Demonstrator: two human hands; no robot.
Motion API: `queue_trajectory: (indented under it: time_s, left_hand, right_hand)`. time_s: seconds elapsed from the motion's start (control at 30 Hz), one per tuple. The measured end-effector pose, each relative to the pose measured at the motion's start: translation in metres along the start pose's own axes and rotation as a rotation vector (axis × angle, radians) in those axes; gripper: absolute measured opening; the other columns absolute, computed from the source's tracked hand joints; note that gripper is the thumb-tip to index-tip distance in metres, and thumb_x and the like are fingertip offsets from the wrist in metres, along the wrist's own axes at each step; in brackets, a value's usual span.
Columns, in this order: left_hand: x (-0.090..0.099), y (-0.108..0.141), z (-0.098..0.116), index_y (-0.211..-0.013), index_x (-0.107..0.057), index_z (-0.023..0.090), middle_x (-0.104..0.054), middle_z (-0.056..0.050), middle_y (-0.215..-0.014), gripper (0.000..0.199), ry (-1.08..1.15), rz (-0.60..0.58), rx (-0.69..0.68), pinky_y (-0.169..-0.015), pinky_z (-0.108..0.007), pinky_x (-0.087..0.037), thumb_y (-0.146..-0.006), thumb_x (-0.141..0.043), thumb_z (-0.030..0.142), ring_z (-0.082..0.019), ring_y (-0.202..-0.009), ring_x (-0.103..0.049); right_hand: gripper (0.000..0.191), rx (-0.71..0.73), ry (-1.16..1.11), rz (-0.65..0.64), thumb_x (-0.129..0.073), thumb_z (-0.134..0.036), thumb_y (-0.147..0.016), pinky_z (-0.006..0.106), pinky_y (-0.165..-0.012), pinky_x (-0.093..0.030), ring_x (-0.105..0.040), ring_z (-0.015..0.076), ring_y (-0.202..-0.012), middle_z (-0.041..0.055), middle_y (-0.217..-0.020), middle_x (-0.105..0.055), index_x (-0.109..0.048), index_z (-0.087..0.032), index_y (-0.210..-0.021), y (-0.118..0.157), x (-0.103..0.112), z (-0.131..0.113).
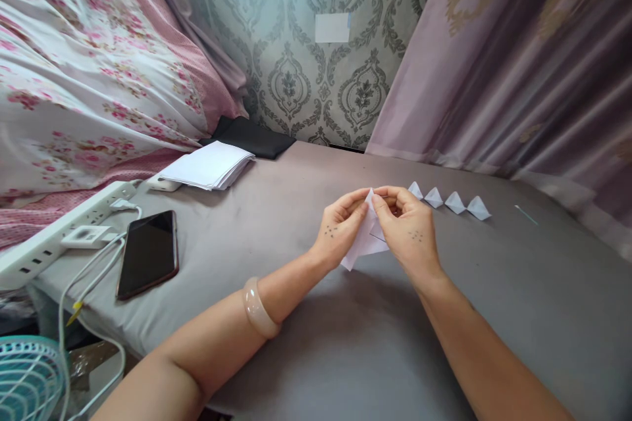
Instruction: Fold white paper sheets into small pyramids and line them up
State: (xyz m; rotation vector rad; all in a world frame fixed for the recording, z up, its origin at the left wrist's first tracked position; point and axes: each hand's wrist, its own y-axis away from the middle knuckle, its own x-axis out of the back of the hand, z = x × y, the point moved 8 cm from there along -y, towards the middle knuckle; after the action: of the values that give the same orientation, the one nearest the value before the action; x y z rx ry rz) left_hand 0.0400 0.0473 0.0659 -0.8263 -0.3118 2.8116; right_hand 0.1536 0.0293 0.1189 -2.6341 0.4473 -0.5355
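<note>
A partly folded white paper (364, 240) is held above the grey cloth surface, its top point between both thumbs and its lower flaps hanging down. My left hand (340, 227) pinches the paper's left side near the tip. On the other side, my right hand (407, 227) grips it with curled fingers and the thumb on the paper. Behind my right hand, several small folded white paper shapes (455, 202) stand in a row. A stack of white sheets (210, 164) lies at the back left.
A black phone (148, 254) lies at the left beside a white power strip (59, 230) with cables. A black folded item (257, 137) is behind the stack. A thin stick (526, 214) lies right. A turquoise fan (29, 378) stands lower left.
</note>
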Motion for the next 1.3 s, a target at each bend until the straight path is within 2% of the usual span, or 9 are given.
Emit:
queue_trajectory:
  time_s: [0.13,0.27,0.43,0.63,0.87,1.1,1.3]
  left_hand:
    - [0.007,-0.002,-0.003,-0.102,-0.071,0.018,-0.072,-0.006,-0.098,0.026,-0.003,0.052,0.016,-0.093,-0.035,-0.045,-0.08,-0.069,0.03,-0.019,-0.094,-0.064]
    - [0.006,-0.002,-0.003,-0.099,-0.072,0.018,-0.072,-0.006,-0.095,0.026,0.028,0.045,0.035,-0.091,-0.034,-0.046,-0.076,-0.072,0.03,-0.017,-0.09,-0.064]
    - [0.004,-0.002,0.001,-0.092,-0.074,0.017,-0.072,-0.005,-0.088,0.025,0.076,0.067,0.087,-0.078,-0.029,-0.048,-0.073,-0.076,0.032,-0.013,-0.076,-0.063]
    - [0.014,-0.003,0.007,-0.081,-0.074,0.014,-0.07,-0.004,-0.075,0.022,0.045,0.188,0.105,-0.063,-0.023,-0.044,-0.07,-0.078,0.033,-0.01,-0.064,-0.057]
    - [0.022,-0.006,0.015,-0.081,-0.074,0.016,-0.071,-0.004,-0.078,0.023,0.051,0.241,0.047,-0.067,-0.024,-0.048,-0.07,-0.078,0.035,-0.01,-0.067,-0.06]
    - [0.014,-0.005,0.018,-0.084,-0.073,0.016,-0.073,-0.007,-0.088,0.024,0.035,0.177,0.048,-0.073,-0.026,-0.05,-0.073,-0.075,0.037,-0.014,-0.077,-0.064]
    - [0.014,-0.007,0.017,-0.082,-0.072,0.014,-0.073,-0.008,-0.086,0.023,0.076,0.157,0.089,-0.074,-0.028,-0.05,-0.072,-0.076,0.034,-0.016,-0.077,-0.065]
  right_hand:
    - [0.023,0.011,-0.009,-0.022,-0.06,-0.038,-0.08,0.026,-0.053,-0.045,-0.056,0.0134,-0.059,0.0038,-0.071,-0.067,-0.068,-0.017,-0.087,0.001,-0.002,-0.001]
    - [0.025,-0.033,-0.017,-0.033,-0.061,-0.038,-0.079,0.026,-0.053,-0.046,-0.057,0.0141,-0.06,0.0065,-0.076,-0.069,-0.07,-0.016,-0.087,0.002,-0.003,0.002]
    - [0.027,-0.05,0.001,-0.054,-0.061,-0.037,-0.079,0.03,-0.058,-0.049,-0.063,0.0171,-0.065,0.0092,-0.082,-0.072,-0.072,-0.015,-0.089,0.001,-0.005,0.002]
    - [0.026,-0.019,0.009,-0.105,-0.06,-0.037,-0.081,0.032,-0.066,-0.052,-0.066,0.0187,-0.071,0.0094,-0.087,-0.074,-0.072,-0.016,-0.092,0.007,-0.012,-0.004]
    - [0.027,-0.065,0.053,-0.11,-0.062,-0.038,-0.079,0.034,-0.068,-0.051,-0.067,0.02,-0.072,0.0069,-0.083,-0.074,-0.074,-0.018,-0.092,0.009,-0.014,0.003]
    - [0.028,-0.023,0.181,-0.183,-0.053,-0.037,-0.083,0.028,-0.059,-0.042,-0.058,0.0152,-0.061,0.0039,-0.07,-0.069,-0.072,-0.016,-0.078,0.007,-0.016,-0.001]
    - [0.036,-0.159,0.16,-0.264,-0.057,-0.047,-0.08,0.027,-0.052,-0.037,-0.054,0.0139,-0.056,0.0011,-0.059,-0.062,-0.066,-0.017,-0.063,0.004,-0.015,0.012]
